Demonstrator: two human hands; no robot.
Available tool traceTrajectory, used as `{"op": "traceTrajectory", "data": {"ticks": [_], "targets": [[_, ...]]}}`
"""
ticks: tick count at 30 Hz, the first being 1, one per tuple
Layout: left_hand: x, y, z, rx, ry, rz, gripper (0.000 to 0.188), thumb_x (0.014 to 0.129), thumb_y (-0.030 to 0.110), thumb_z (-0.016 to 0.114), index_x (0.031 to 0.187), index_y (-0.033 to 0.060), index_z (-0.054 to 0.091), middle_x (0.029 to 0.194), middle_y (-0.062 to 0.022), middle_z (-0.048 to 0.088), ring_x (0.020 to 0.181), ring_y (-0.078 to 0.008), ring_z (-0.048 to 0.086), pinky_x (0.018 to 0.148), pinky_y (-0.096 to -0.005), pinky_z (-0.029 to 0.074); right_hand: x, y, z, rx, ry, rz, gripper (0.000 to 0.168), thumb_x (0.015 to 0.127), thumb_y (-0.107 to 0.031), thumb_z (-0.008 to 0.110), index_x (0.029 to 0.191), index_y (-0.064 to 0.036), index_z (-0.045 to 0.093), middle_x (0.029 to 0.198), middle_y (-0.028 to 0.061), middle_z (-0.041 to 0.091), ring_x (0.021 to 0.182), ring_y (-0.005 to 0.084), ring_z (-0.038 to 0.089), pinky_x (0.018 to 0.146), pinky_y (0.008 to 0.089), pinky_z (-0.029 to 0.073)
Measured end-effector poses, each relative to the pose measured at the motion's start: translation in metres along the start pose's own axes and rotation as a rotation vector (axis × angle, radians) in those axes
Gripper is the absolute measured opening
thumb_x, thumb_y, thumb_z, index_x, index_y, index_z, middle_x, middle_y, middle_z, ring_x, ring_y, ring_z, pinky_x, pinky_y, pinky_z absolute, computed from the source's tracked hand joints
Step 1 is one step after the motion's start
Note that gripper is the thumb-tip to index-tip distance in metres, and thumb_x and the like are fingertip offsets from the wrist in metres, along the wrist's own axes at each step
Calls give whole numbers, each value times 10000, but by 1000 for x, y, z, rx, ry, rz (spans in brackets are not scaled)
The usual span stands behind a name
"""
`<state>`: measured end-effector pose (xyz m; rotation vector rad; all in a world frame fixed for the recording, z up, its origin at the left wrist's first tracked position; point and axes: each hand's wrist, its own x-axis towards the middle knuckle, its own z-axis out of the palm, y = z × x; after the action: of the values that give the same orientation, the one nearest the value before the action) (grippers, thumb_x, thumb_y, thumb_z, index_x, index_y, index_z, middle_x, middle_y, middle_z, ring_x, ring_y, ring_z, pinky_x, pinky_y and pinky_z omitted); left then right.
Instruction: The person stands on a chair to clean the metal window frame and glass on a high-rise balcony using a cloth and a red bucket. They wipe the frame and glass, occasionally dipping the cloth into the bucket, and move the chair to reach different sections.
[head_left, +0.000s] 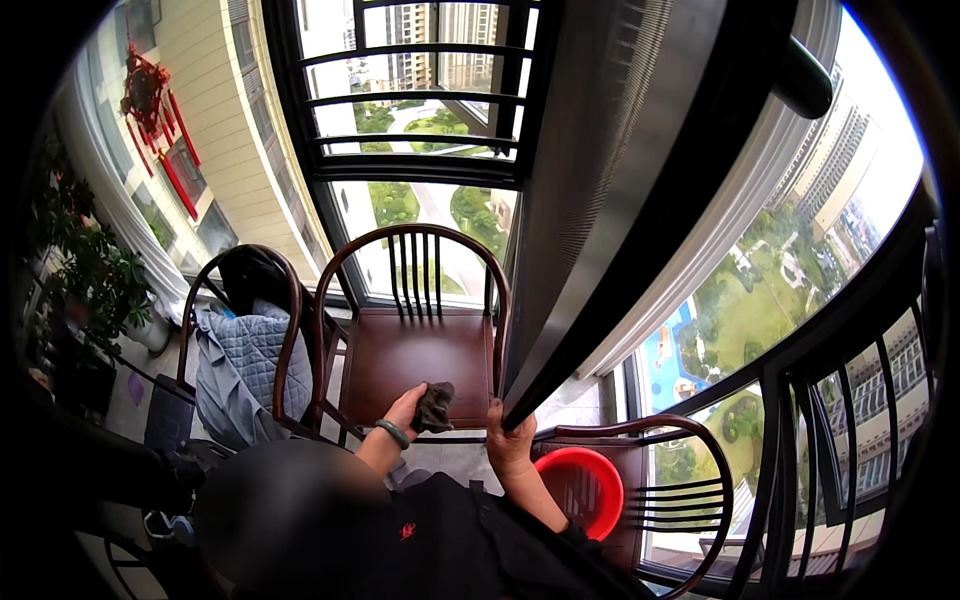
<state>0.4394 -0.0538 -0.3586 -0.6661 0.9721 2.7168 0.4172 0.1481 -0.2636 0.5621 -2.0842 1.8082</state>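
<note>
My left hand (405, 411), with a jade-green bangle on its wrist, holds a crumpled dark cloth (433, 407). The cloth is over the front part of a dark wooden armchair's seat (420, 356); whether it touches the wood I cannot tell. My right hand (511, 442) is wrapped around the near edge of a tall dark-framed panel (559, 352), which looks like an open window sash with a fine mesh face. Its thumb lies on the left side of the frame. Just right of that forearm, a red plastic basin (611, 495) rests on a second wooden armchair (626, 457).
On the left, another wooden armchair (289, 352) bears a grey-blue quilted garment (255, 360) and a black item. Beyond it are a potted plant (124, 292) and a red hanging ornament (146, 97). A barred window (420, 97) stands ahead, a white curtain (712, 217) to the right.
</note>
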Motion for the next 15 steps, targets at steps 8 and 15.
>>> {"op": "traceTrajectory", "data": {"ticks": [8,15], "targets": [[11,-2,1,33,47,35,274,908,242,522,1083,31,528,958,-75,618,765,-202,627,652,-415,549,15,-5,-50,61,-37,17,227,823,-34,497,1029,58,527,1095,151,517,1047,256,443,953,342,289],[21,66,75,206,-79,161,365,849,131,608,1168,36,457,942,-52,599,770,-151,607,638,-329,535,20,10,-52,-151,-74,-286,489,800,-77,452,1259,82,390,1304,229,434,1235,359,393,1040,455,267]]}}
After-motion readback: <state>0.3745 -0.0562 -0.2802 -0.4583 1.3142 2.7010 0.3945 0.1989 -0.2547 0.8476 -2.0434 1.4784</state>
